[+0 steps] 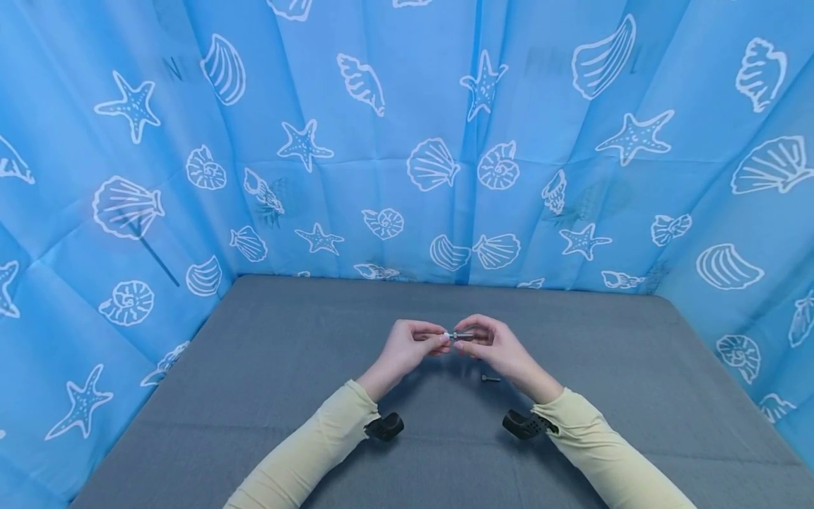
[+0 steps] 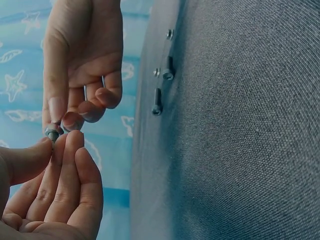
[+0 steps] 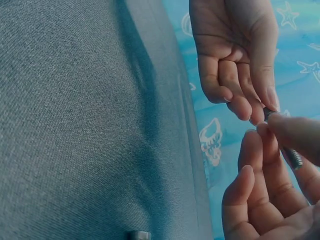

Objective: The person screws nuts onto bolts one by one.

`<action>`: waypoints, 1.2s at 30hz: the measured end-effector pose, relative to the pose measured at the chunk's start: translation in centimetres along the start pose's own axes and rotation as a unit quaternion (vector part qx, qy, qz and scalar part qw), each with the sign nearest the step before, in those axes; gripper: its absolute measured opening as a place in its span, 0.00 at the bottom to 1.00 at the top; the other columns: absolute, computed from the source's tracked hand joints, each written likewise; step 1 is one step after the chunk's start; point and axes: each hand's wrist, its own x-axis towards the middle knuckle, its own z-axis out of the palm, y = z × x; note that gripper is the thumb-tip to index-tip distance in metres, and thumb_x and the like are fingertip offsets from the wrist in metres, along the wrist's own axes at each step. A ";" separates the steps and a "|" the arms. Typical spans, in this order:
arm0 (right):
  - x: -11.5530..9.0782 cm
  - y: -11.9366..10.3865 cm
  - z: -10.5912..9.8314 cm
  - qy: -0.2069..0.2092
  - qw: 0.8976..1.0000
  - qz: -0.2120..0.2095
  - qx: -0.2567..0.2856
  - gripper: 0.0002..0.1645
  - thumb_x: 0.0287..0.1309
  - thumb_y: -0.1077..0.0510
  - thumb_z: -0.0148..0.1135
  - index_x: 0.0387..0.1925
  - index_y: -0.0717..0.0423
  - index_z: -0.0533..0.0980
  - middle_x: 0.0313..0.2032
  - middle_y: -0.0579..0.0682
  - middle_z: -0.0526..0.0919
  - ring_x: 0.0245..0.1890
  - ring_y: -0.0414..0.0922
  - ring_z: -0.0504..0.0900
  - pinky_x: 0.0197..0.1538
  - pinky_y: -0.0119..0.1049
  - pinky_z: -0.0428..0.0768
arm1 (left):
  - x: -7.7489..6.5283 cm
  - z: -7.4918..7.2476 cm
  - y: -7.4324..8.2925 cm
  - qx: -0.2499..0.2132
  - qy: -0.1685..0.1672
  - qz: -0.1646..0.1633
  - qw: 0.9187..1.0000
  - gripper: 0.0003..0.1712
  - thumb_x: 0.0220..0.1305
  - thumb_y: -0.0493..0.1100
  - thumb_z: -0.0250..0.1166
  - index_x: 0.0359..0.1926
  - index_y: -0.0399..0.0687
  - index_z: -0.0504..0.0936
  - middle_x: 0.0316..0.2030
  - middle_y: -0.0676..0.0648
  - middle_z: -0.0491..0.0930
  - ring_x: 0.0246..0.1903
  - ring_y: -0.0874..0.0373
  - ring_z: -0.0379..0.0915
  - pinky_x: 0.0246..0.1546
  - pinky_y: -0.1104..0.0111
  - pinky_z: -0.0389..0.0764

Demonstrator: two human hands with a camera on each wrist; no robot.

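Bolt: held raised above the bench, between the two hands.

Curtain: blue, with white shell and starfish prints, enclosing the bench at the back and sides; it presumably screens off the surroundings.

Bench: covered in grey fabric, a plain ground that should keep small metal parts visible and limit rolling.

Sleeves: pale yellow, ending at the wrists, so the fingers are unobstructed.

Hands: the left hand pinches one end of the bolt assembly between thumb and fingers, probably to steady it. The right hand pinches the bolt along its shank, the threaded end projecting past the thumb. This opposed fingertip grip appears suited to fine control and leaves the middle of the assembly exposed.

Wrist units: black, one at each cuff, set back from the fingertips.

Loose bolts: two, lying on the bench, near each other and apart from the hands, presumably within easy reach.

Nut: apparently a hex collar around the bolt, at the gap between the fingertips. Its engagement with the thread cannot be determined.

Small metal parts: two, beside the loose bolts; exact type unclear.
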 end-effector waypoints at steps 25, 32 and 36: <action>0.0 -0.5 -0.4 -0.002 1.000 0.026 0.002 0.22 0.63 0.56 0.63 0.51 0.69 0.72 0.42 0.63 0.82 0.43 0.62 0.80 0.44 0.52 0.82 | 0.2 0.2 0.1 0.010 -0.005 0.008 1.000 0.09 0.62 0.36 0.66 0.41 0.34 0.84 0.31 0.44 0.85 0.33 0.52 0.84 0.42 0.53 0.83; 0.0 -0.3 -0.3 -0.003 1.000 0.020 -0.013 0.19 0.63 0.55 0.62 0.46 0.68 0.76 0.39 0.62 0.82 0.40 0.60 0.80 0.42 0.51 0.82 | 0.0 0.2 0.1 0.013 -0.007 0.007 1.000 0.10 0.62 0.37 0.66 0.41 0.34 0.84 0.31 0.45 0.85 0.33 0.54 0.84 0.42 0.53 0.83; 0.0 -0.1 -0.2 0.002 0.999 0.029 -0.014 0.20 0.64 0.53 0.62 0.47 0.67 0.75 0.39 0.63 0.83 0.39 0.59 0.81 0.42 0.51 0.82 | -0.1 0.1 0.1 0.014 -0.003 0.005 1.000 0.09 0.62 0.37 0.66 0.41 0.35 0.85 0.32 0.45 0.85 0.33 0.55 0.84 0.42 0.53 0.83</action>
